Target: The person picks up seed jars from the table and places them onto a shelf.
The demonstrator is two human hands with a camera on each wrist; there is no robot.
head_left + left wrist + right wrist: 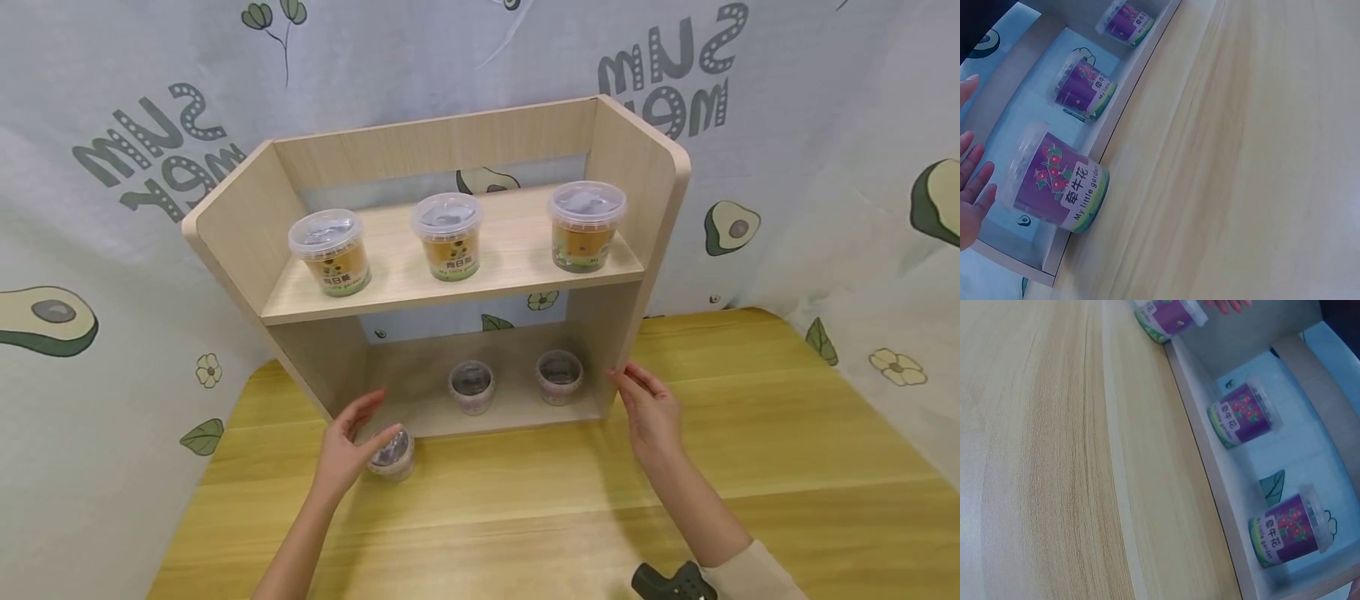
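Observation:
My left hand (347,450), thumb and fingers spread apart, is close by a lidded purple cup (396,460) at the front left of a two-tier wooden shelf (450,300). In the left wrist view that cup (1060,181) shows a red flower print and overlaps the shelf's front edge, with fingers (975,181) beside its clear lid. My right hand (654,412) is at the shelf's right side panel, fingertips right at its front edge. Two matching purple cups, one central (472,387) and one at the right (558,377), stand on the lower tier.
On the upper tier stand three orange cups with clear lids, at left (333,252), middle (448,237) and right (587,227). The shelf is on a wood-grain table (510,517) before a printed cloth (420,50). A dark object (675,582) is by the right sleeve.

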